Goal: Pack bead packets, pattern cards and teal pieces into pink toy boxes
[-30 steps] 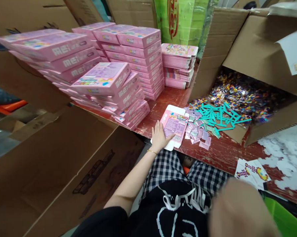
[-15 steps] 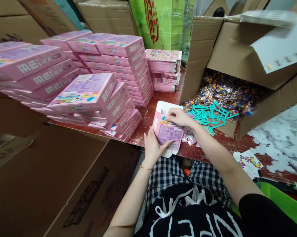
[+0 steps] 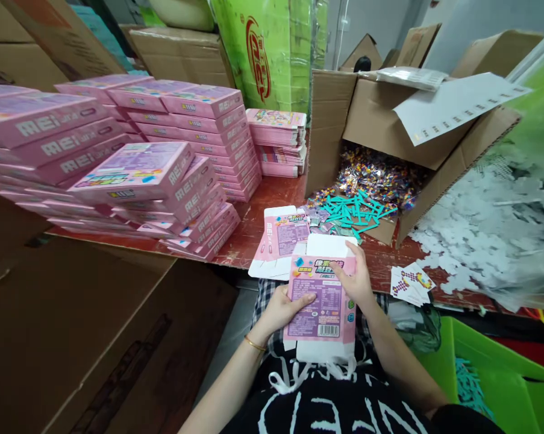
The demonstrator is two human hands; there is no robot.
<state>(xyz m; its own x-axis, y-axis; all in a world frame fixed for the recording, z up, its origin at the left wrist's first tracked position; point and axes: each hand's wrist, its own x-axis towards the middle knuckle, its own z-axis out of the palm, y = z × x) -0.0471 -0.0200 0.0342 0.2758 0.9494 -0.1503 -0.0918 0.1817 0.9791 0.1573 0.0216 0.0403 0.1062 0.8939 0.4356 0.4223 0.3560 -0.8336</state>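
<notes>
A pink and purple box (image 3: 321,307) with white end flaps folded out is held over my lap, its printed face with the barcode turned up. My left hand (image 3: 285,312) grips its left edge, thumb lying across the print. At the upper right, my right hand (image 3: 355,274) holds the box by its side and near the top flap. Just beyond it, a flat pink carton (image 3: 290,232) with white flaps lies at the table's edge; whether it is one carton or more I cannot tell. Teal plastic sticks (image 3: 355,211) lie behind, beside small packets.
Stacks of finished-looking pink boxes (image 3: 149,163) fill the left, with flat cartons (image 3: 278,144) piled behind. An open cardboard box (image 3: 328,132) holds bags of coloured beads (image 3: 375,175). White pieces (image 3: 475,241) and printed cards (image 3: 411,283) lie right; a green bin (image 3: 470,337) stands below.
One pink box has come off the table toward my body, held in both hands. A flat carton now shows at the table's edge. The view has shifted to the right.
</notes>
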